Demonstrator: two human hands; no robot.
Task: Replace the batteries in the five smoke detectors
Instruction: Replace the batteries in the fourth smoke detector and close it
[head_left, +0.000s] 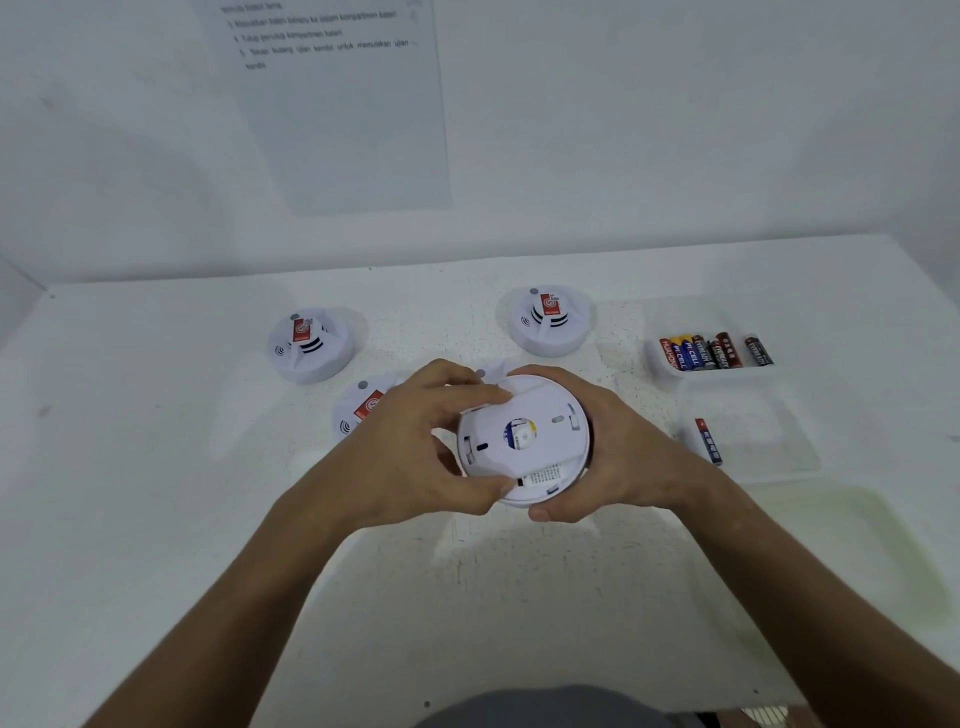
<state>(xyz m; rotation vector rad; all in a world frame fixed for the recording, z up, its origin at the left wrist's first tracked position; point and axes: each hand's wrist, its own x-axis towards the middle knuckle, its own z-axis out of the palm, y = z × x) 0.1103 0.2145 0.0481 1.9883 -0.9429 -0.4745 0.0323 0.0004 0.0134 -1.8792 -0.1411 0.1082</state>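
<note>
A fourth round white plastic smoke detector (488, 373) shows only as a sliver behind the hands at frame centre, and another with a red sticker (363, 408) is half covered by the left hand (415, 441). The printed sheet on the wall (337, 104), upper middle, is too blurred to read. Held between both hands at centre, a white round smoke detector turned back-side up (524, 441) is clasped by the left hand's curled fingers on its left edge and cupped by the right hand (618, 452) on its right.

"HUAYONG" on red battery (668, 354), "PKCELL" on blue battery (686, 355)
</note>
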